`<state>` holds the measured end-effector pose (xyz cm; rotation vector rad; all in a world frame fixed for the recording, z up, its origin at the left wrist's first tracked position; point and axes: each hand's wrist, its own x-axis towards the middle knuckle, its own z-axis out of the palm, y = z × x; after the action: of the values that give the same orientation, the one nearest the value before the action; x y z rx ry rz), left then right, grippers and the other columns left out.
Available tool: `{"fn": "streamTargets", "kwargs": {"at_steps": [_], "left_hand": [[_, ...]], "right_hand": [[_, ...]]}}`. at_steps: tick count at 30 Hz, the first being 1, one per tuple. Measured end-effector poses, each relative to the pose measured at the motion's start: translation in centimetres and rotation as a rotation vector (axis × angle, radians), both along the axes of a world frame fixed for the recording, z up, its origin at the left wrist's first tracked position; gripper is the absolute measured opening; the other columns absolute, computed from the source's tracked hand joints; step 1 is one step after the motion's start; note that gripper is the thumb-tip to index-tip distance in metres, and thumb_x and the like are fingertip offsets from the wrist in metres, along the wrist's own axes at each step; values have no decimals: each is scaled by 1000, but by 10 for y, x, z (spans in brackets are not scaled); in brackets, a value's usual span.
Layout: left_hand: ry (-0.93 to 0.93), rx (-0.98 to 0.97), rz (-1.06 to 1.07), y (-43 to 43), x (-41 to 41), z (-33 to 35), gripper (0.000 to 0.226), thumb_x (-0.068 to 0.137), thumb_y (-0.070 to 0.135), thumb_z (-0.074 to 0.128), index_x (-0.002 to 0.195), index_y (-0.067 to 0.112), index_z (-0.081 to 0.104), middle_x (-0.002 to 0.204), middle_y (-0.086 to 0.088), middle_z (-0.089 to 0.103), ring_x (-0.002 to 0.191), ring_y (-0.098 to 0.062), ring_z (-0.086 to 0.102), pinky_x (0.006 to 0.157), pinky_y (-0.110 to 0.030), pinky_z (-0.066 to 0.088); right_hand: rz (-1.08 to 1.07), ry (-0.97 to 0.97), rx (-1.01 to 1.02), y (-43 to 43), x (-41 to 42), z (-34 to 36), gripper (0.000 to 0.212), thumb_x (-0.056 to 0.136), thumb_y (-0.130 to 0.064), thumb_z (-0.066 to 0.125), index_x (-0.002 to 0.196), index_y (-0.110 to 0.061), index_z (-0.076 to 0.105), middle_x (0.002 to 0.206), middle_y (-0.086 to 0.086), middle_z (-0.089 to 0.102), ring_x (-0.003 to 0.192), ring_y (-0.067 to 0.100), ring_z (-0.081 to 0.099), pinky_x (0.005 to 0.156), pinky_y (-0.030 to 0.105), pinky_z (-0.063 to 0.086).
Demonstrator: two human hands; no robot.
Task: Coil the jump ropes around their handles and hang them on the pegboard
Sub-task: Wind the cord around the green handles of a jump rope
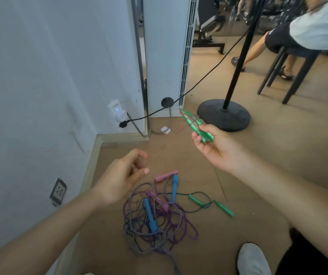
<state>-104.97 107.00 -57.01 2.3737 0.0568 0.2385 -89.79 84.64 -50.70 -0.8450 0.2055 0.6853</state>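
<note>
A pair of green handles [195,125], with a few turns of rope wound across them, is gripped in the right hand [212,147] at two o'clock from the frame's centre. A thin, blurred rope strand [182,131] is led from them toward eight o'clock, where it is pinched in the left hand [119,181]. At six o'clock a tangled pile of jump ropes [159,221] is spread on the floor [258,165].

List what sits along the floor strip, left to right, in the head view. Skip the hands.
wall socket → blue handle in the rope tangle → green handle at the tangle's right edge → white shoe
</note>
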Motion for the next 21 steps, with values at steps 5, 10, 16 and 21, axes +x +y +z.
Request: {"fn": "streamTargets", "kwargs": {"at_steps": [5, 10, 16, 21], "left_hand": [[-65, 217, -156, -15, -3, 15, 10, 92, 31, 70, 101, 35, 70, 78, 34, 55, 71, 3, 57, 61, -19, 41], [-193, 150, -329, -34, -7, 36, 7, 92, 32, 72, 97, 29, 75, 78, 21, 53, 65, -3, 52, 58, -14, 34], [-339, -15, -158, -28, -2, 50, 10, 92, 25, 71, 98, 20, 78, 76, 4, 60, 61, -14, 48, 54, -26, 36], [-394, -79, 65, -18, 1, 48, 6, 84, 25, 78, 90, 23, 78, 77, 20, 63, 60, -10, 48, 58, -19, 39]], "right_hand": [[-75, -239, -224, 2, 8, -11, 24, 93, 1, 61, 115, 0, 51, 108, 21, 62, 73, 20, 66, 59, 21, 56], [58, -933, -666, -1, 3, -28, 19, 91, 2, 64, 95, -11, 51, 91, 14, 66, 65, 21, 70, 56, 26, 53], [439, -1203, -769, -4, -9, -35, 24, 83, 3, 73, 95, -14, 62, 85, 7, 69, 67, 15, 70, 58, 29, 56], [767, -1176, -638, -4, -20, -25, 24, 82, 9, 71, 96, -10, 65, 89, 15, 68, 69, 23, 68, 61, 32, 56]]}}
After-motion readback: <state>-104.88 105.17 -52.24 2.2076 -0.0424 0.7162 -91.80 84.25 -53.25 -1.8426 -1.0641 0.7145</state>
